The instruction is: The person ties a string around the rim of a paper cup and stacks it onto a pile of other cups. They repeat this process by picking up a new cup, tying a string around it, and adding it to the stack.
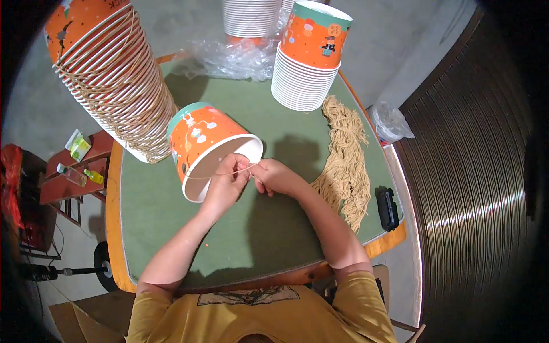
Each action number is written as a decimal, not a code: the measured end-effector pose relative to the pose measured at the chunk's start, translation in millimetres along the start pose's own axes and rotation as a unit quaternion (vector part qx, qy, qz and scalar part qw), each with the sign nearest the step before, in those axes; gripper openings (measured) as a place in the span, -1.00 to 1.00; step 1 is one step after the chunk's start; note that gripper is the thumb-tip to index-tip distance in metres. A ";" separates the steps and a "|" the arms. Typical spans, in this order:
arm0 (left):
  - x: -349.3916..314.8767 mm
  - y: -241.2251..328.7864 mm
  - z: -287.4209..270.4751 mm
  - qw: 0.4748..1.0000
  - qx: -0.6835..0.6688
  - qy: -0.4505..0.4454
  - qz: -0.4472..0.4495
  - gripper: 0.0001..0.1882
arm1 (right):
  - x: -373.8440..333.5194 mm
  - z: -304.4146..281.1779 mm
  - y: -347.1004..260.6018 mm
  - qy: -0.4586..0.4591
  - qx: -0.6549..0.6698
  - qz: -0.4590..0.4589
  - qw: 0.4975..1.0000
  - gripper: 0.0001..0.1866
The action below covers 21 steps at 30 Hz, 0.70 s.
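At the mouth of the orange paper bucket (201, 132), which lies tipped on the green table (160, 223) with its opening turned toward the working side, I have both hands close together on a thin tan cord (213, 176). The left hand (225, 180) is narrowed, thumb and fingers pinching the cord in front of the opening. The right hand (275, 176) is likewise drawn in on the cord just beside it; its fingertips are partly hidden, so I cannot tell their exact grip. The cord crosses the opening from the left side of the rim to the fingers. I judge the step to be securing the cord to the bucket. For a sound result, I would leave enough free tail beyond the pinch to form a knot, steady the standing part with the left hand, and draw the tail with the right in an even pull, since a jerk could crease or tear the paper wall. Confirm that the cord lies untwisted before tightening. Guard the bucket against rolling, because neither hand appears to grip its wall. The cord bundle (345, 166) lies on the right part of the table; the corded stack (117, 86) stands just beside the bucket's base.
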<state>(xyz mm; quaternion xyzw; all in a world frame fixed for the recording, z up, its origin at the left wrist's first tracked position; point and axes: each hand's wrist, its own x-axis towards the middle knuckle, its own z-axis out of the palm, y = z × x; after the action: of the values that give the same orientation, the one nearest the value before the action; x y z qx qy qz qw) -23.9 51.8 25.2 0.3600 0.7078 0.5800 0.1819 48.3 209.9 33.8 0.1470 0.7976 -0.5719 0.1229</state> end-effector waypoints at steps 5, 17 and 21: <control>-0.6 -15.2 4.7 0.996 0.070 0.028 0.051 -0.82 | -2.1 0.2 -4.4 0.002 -0.023 -0.010 1.000 -0.50; -3.6 -10.4 2.6 0.990 0.124 0.011 0.069 -0.75 | 2.5 0.6 1.4 0.005 -0.015 -0.009 1.000 -0.50; -4.1 -10.2 3.9 0.975 0.174 0.032 0.131 -0.75 | 4.2 0.2 3.5 -0.003 -0.008 -0.013 1.000 -0.52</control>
<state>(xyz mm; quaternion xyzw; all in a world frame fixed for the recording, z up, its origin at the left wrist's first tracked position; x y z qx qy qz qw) -21.6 50.8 13.8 0.4571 0.7503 0.4774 0.0162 45.7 211.1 29.1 0.1343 0.8038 -0.5672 0.1192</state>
